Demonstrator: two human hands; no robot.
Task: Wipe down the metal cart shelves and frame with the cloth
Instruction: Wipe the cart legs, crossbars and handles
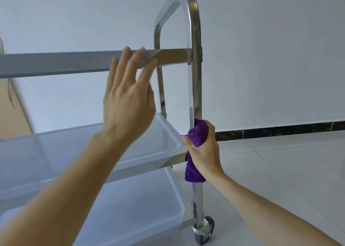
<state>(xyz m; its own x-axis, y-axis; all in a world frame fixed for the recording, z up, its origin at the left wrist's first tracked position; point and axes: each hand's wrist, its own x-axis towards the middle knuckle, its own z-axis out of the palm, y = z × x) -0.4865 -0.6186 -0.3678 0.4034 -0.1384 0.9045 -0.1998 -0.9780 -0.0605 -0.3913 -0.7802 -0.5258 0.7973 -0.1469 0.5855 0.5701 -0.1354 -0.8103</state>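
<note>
- A brown box (11, 103) sits at the far left, against the white wall (270, 59).
- The top shelf (56, 64) of the metal cart runs from the left edge across to the frame. It looks flat and gray.
- Under it, a clear plastic bin (164, 133) sits on the middle shelf.
- Another clear plastic bin (149, 214) sits on the bottom shelf, right below the first one.
- The left hand (128, 100) is up in front of the top shelf. Its fingers are straight and spread, and it holds nothing. The fingertips are at the shelf's front edge, but they look blurry, so I cannot tell if they touch it.
- The shiny frame (195, 40) stands at the right end of the cart. It goes up tall and bends over in a round loop at the top.
- The purple cloth (196, 135) is wrapped around the front post of the frame, next to the middle shelf. Its loose end hangs down below the hand.
- The right hand (203, 148) grips the cloth, with its fingers and thumb curled around the cloth and the post.
- A gray wheel (204, 230) sits at the bottom of that post, on the pale tile floor (280, 171).
- A dark strip (280, 131) runs along the bottom of the wall on the right.
</note>
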